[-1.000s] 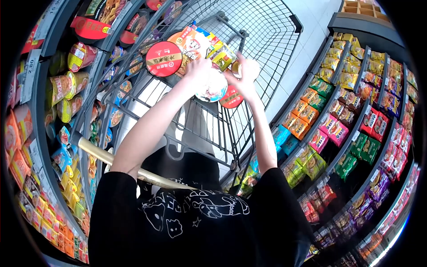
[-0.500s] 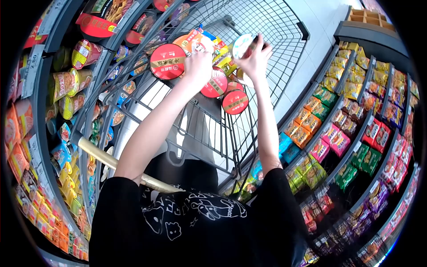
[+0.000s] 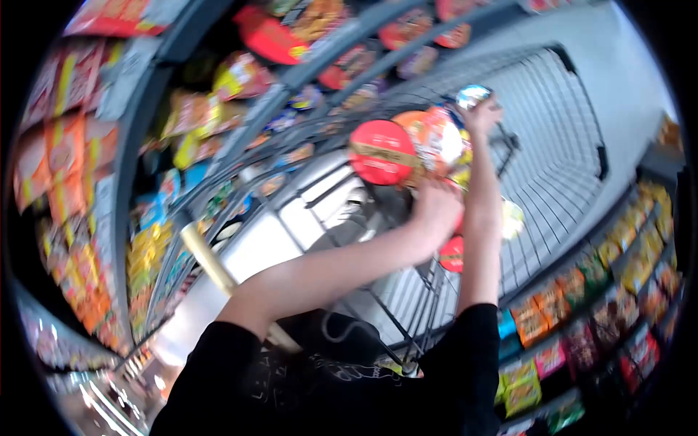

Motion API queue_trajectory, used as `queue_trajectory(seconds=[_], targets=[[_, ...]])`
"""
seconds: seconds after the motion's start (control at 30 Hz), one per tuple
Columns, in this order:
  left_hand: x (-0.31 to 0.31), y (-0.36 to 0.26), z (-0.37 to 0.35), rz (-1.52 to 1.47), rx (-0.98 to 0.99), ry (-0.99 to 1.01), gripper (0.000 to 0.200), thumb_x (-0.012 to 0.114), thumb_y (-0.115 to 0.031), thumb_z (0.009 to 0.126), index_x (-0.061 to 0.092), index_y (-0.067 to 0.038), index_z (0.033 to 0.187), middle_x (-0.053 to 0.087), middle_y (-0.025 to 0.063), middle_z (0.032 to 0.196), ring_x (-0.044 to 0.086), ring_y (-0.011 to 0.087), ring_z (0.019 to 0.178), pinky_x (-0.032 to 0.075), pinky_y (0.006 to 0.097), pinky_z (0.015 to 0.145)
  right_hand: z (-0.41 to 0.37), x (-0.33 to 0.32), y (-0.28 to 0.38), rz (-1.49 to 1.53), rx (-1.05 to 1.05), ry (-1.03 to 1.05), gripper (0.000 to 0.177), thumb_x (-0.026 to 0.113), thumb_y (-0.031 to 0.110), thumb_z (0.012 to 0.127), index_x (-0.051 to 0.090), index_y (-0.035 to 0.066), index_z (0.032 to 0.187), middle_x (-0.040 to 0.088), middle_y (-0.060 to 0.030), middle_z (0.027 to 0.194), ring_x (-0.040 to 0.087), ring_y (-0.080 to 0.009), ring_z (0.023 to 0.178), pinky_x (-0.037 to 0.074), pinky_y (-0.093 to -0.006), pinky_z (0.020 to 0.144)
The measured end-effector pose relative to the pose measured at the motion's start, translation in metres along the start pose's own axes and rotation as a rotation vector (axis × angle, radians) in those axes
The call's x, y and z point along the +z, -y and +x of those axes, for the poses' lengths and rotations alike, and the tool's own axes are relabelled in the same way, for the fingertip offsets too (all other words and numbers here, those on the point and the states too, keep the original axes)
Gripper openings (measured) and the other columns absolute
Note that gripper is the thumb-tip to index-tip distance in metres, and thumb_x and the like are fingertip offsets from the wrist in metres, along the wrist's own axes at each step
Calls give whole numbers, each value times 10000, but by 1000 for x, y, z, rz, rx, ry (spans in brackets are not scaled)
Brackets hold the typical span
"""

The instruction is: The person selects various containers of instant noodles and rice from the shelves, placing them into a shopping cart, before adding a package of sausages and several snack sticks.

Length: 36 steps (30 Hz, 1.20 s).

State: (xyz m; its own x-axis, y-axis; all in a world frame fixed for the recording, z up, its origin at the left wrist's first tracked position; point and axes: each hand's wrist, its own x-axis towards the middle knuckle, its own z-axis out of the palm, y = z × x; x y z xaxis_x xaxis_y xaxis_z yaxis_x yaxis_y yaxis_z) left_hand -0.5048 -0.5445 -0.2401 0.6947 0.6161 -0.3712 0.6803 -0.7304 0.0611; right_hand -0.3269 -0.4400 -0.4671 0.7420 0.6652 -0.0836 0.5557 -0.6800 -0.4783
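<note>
My left hand (image 3: 436, 211) reaches into the wire shopping cart (image 3: 560, 240), over a red round lid, its fingers bent and blurred. Left of it lies a large red round container (image 3: 382, 152), with an orange and white package (image 3: 436, 138) beyond. My right hand (image 3: 481, 114) is farther forward, closed around a shiny round-topped container (image 3: 472, 95) near the cart's far left side. Below my hands shows another red round lid (image 3: 451, 254), and a pale round item (image 3: 512, 219) lies to the right of my right forearm.
Shelves of packaged food (image 3: 287, 87) run along the left, close to the cart. More shelves with bagged packs (image 3: 552, 305) stand at the lower right. The cart's cream handle (image 3: 207, 258) is near my left elbow. Pale floor (image 3: 632, 94) shows beyond the cart.
The view has turned, so the cart appears farther right. My right hand has moved with the shiny container to beyond the orange package. My left hand has come lower, toward the red lids.
</note>
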Motion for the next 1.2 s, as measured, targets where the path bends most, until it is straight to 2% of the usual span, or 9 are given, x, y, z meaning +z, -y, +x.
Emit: queue_trajectory(seconds=[0.2, 0.33, 0.53, 0.57, 0.63, 0.77, 0.8, 0.97, 1.2], targets=[[2, -7, 6, -4, 74, 167, 155, 525, -148, 733, 600, -71, 845, 606, 54, 782, 586, 191, 783, 408, 345, 657, 19, 19, -39, -34, -292, 126, 1114, 639, 662, 585, 48, 167, 1389, 19, -299, 1383, 38, -538, 1240, 172, -565, 995], [7, 6, 10, -287, 214, -76, 116, 557, -138, 710, 612, -76, 791, 618, 81, 771, 602, 195, 781, 429, 366, 675, 31, 7, -68, 176, -403, 157, 995, 653, 515, 683, 112, 48, 1375, 144, -303, 1366, 123, -462, 1256, 159, -511, 1010], [-43, 57, -43, -400, 554, -266, 153, 598, -101, 672, 600, -65, 820, 615, 50, 768, 590, 239, 846, 446, 381, 748, -41, -84, -39, 344, -316, 329, 835, 596, 338, 803, 72, 28, 1374, 54, -245, 1412, 23, -350, 1321, 113, -406, 1055], [-73, 76, -61, -433, 528, -68, 235, 607, -95, 658, 598, -65, 891, 604, 62, 849, 555, 229, 945, 443, 346, 783, -65, -102, -29, 417, -329, 357, 801, 575, 288, 827, 58, 10, 1371, 42, -220, 1423, 33, -302, 1327, 92, -373, 1062], [-95, 113, -108, -641, 518, -512, 295, 603, -74, 665, 586, -55, 959, 577, 89, 972, 531, 234, 988, 442, 342, 809, -101, -114, -34, 573, -376, 440, 784, 558, 237, 842, 27, 3, 1370, 32, -200, 1430, 42, -279, 1328, 84, -353, 1064], [-99, 200, -200, -807, 25, -1127, 335, 514, 41, 673, 577, -53, 988, 557, 113, 1058, 528, 252, 1017, 450, 343, 826, -201, -179, 7, 632, -343, 600, 784, 567, 122, 826, 19, 39, 1380, 59, -202, 1426, 77, -263, 1320, 120, -348, 1054], [-91, 209, -228, -1209, -352, -1160, 338, 473, 78, 691, 575, -44, 989, 545, 104, 1082, 540, 222, 987, 460, 307, 778, -222, -194, 17, 597, -332, 642, 783, 561, 82, 823, 16, 61, 1385, 115, -200, 1410, 176, -259, 1290, 200, -342, 1030], [34, 287, -318, -936, -1113, -1475, 439, 520, 53, 715, 435, -24, 1139, 425, 109, 1113, 479, 201, 979, 434, 287, 764, -300, -235, 42, 582, -271, 720, 769, 543, 54, 830, 15, 94, 1388, 131, -217, 1407, 221, -289, 1285, 249, -374, 1015], [107, 363, -360, -725, -1386, -1561, 621, 721, -161, 635, 399, 44, 1125, 445, 198, 1101, 424, 316, 1045, 341, 386, 895, -330, -225, 65, 680, -143, 692, 638, 475, 85, 877, 95, 111, 1389, 234, -203, 1371, 368, -237, 1178, 335, -326, 944]])
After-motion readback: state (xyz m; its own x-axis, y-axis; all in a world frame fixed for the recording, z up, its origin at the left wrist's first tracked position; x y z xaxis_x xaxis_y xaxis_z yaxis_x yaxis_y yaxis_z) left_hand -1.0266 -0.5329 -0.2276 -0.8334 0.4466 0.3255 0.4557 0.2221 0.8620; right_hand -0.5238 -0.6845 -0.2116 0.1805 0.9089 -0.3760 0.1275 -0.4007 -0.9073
